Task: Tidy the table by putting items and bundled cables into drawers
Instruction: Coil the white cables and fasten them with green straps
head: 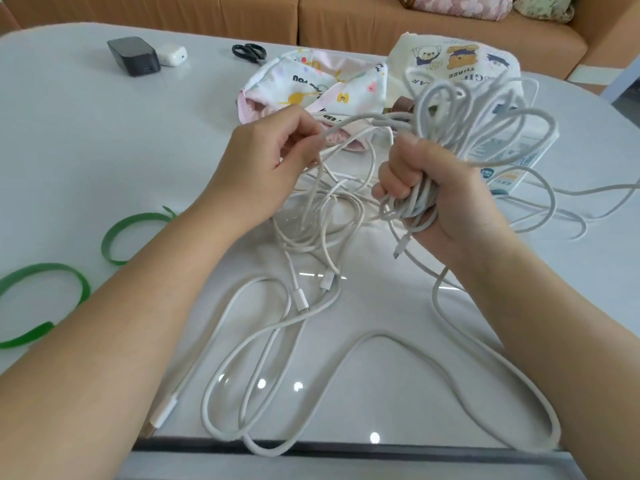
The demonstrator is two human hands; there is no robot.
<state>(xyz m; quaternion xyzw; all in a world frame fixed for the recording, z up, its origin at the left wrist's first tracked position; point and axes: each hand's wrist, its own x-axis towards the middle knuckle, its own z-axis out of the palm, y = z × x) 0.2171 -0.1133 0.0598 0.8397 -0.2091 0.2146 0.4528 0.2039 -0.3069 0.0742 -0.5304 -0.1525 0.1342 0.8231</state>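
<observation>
My right hand (440, 199) grips a thick bundle of looped white cable (478, 119), held up above the white table (104, 140). A strand runs from the bundle leftward to my left hand (263, 161), which pinches it between thumb and fingers. More loose white cables (277, 327) with plug ends lie tangled on the table below both hands and trail to the near edge. Two green straps (128, 230) (41, 289) lie at the left.
A black charger block (133, 55), a white earbud case (172, 54) and black scissors (249, 51) sit at the far left. A printed fabric pouch (322, 84), a bear-print bag (460, 57) and a white box (512, 168) lie behind the hands. A brown sofa (346, 22) stands beyond.
</observation>
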